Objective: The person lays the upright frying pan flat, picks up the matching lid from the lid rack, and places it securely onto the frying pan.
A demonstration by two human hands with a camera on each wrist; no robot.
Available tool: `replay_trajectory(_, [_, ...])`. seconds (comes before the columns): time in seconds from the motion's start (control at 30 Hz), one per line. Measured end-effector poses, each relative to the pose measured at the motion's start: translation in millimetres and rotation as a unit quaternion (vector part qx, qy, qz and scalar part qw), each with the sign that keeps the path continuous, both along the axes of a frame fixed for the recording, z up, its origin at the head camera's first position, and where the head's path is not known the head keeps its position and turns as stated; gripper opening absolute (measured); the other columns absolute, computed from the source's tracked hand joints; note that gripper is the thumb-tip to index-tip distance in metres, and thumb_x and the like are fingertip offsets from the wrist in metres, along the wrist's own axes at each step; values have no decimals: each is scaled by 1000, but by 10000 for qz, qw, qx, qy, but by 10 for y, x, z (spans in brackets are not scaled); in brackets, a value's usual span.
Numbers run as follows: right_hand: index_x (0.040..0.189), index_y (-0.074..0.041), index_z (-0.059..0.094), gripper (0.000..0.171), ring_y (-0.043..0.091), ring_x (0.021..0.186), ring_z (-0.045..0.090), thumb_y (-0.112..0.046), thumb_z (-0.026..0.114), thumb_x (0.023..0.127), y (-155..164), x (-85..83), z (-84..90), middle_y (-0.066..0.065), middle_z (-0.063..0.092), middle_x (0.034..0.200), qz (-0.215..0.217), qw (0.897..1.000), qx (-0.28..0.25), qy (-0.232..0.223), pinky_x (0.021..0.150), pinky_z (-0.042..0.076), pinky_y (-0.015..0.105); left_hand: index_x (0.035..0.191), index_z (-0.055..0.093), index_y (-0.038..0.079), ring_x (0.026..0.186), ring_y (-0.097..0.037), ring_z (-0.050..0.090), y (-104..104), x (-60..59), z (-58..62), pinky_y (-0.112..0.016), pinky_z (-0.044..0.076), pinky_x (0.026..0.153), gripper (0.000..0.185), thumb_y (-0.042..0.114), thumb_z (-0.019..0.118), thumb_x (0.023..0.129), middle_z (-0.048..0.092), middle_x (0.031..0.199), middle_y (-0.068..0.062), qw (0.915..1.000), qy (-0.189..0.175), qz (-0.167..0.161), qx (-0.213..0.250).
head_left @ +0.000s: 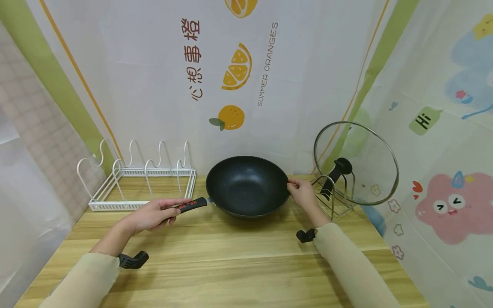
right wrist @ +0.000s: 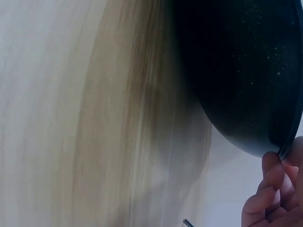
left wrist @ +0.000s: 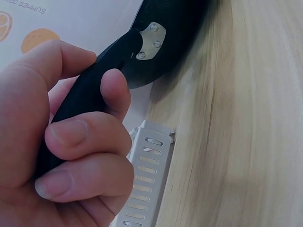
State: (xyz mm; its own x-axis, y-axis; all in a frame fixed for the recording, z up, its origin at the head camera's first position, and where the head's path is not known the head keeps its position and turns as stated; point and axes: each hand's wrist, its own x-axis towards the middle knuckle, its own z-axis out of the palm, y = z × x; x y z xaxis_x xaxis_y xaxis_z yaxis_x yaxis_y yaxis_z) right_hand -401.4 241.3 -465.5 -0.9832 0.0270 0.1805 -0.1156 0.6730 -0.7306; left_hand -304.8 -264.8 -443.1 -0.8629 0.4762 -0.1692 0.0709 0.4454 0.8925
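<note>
A black wok stands near the back edge of the wooden table, its hollow side facing up. My left hand grips its black handle, and in the left wrist view several fingers curl round that handle below a riveted metal bracket. On the opposite side, my right hand pinches the wok's rim between thumb and fingertips; the right wrist view shows this pinch at the rim's end. Whether the wok's base touches the table is hard to tell.
A white wire rack with wavy dividers stands at the back left. At the back right, a metal rack holds a glass lid upright by its black knob. Printed curtains hang behind and beside the wooden table.
</note>
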Motion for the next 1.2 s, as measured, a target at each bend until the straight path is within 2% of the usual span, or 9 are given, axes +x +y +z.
replay_trajectory(0.17, [146, -3, 70, 42, 29, 93, 74, -25, 63, 111, 27, 21, 25, 17, 81, 113, 79, 9999, 118, -11, 72, 50, 31, 163, 56, 20, 46, -8, 33, 0, 6, -10, -20, 28, 44, 50, 33, 61, 114, 61, 81, -9, 10000, 35, 46, -62])
replay_trajectory(0.43, [149, -4, 68, 45, 21, 76, 61, -29, 65, 111, 40, 41, 24, 16, 76, 106, 116, 9993, 349, -12, 69, 47, 33, 163, 56, 19, 47, -8, 33, 20, 19, -15, -20, 28, 45, 51, 31, 62, 114, 60, 80, -8, 10000, -38, 83, -19])
replay_trajectory(0.53, [148, -4, 68, 45, 22, 76, 60, -29, 66, 110, 39, 68, 32, 15, 74, 104, 78, 9993, 369, 15, 70, 47, 34, 163, 56, 19, 47, -8, 33, 29, 22, -8, -20, 28, 45, 50, 31, 62, 114, 60, 81, -9, 10000, -28, 75, -27])
replay_trajectory(0.73, [147, -4, 69, 46, 27, 87, 68, -30, 68, 109, 21, 140, 61, 16, 75, 107, 45, 9994, 353, 57, 76, 52, 38, 163, 56, 19, 48, -7, 33, 30, 20, -4, -20, 29, 45, 51, 31, 63, 114, 60, 81, -8, 10000, 18, 61, -68])
replay_trajectory(0.97, [145, -7, 71, 43, 29, 91, 68, -31, 68, 109, 16, 183, 91, 17, 75, 109, 30, 9996, 195, 180, 72, 49, 32, 163, 55, 18, 48, -6, 34, 29, 12, -19, -19, 30, 45, 51, 28, 62, 114, 60, 81, -6, 10000, 31, 13, -8])
replay_trajectory(1.2, [143, -6, 73, 43, 32, 101, 71, -32, 70, 108, -32, 248, 156, 17, 76, 111, 124, 9994, 108, 288, 78, 50, 32, 165, 52, 14, 49, -7, 35, 19, 25, 4, -20, 30, 45, 52, 24, 61, 114, 59, 81, -7, 9999, -9, -39, 140])
